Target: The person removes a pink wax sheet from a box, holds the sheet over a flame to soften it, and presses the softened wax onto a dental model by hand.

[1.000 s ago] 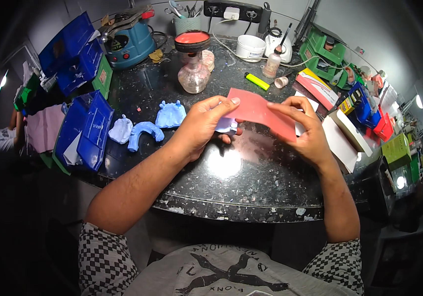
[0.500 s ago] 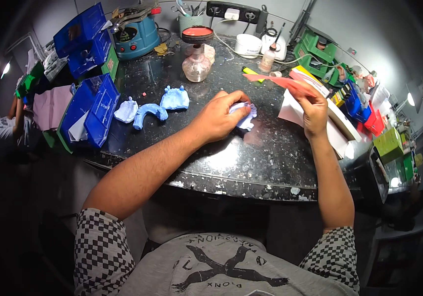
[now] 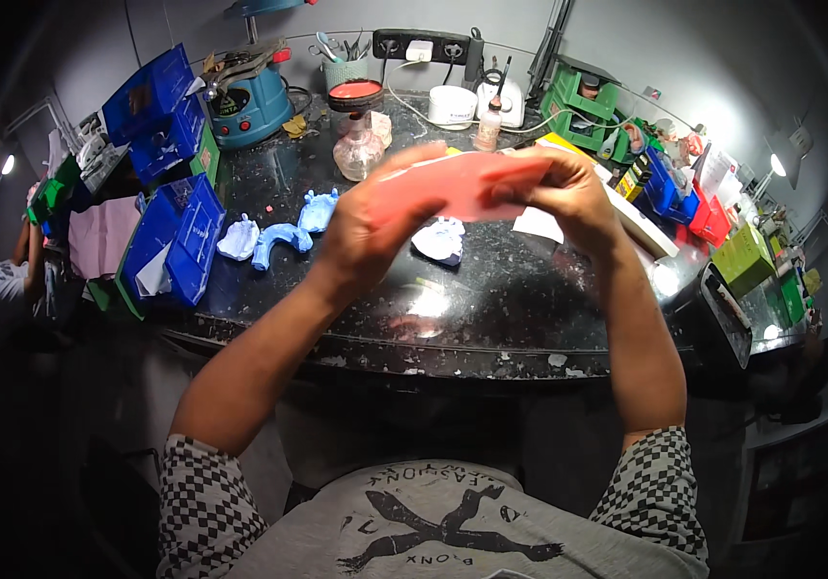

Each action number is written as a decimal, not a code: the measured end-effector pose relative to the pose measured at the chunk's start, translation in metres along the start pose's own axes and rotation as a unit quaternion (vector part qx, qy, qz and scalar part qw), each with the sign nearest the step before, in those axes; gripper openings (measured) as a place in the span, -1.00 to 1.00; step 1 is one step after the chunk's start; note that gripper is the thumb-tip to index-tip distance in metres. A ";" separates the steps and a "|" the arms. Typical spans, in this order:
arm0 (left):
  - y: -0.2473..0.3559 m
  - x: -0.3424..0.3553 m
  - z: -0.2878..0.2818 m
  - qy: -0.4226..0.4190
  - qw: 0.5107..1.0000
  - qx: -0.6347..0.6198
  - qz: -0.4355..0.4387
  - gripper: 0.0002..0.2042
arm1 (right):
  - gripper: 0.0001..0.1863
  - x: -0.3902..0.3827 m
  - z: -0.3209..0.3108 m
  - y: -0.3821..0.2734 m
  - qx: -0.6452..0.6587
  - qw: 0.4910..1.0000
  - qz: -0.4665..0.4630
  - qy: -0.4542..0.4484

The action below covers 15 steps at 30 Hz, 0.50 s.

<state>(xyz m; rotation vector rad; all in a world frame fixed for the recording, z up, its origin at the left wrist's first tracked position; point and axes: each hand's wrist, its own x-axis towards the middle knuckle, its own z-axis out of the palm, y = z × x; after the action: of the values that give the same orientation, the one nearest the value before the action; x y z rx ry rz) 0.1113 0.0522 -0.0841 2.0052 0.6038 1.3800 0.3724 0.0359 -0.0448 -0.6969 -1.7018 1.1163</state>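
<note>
Head view, centre: my left hand grips the left end of the pink sheet, most of its fingers hidden behind. The sheet bows across the upper middle; light, even support should, I judge, spare it dents or cracks. Just lower in frame, a cast lies on the bench. My right hand pinches the right end, its fingertips too blurred to place.
</note>
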 end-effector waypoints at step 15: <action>0.076 -0.074 -0.133 0.076 0.980 0.006 -0.185 -0.72 | -0.24 0.098 0.061 0.057 -0.286 0.945 0.156 0.014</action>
<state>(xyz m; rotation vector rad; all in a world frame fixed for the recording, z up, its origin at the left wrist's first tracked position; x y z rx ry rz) -0.0375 -0.0198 -0.0441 1.6956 1.0014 1.3052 0.2762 0.1194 -0.0647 -1.3767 -1.9522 0.7994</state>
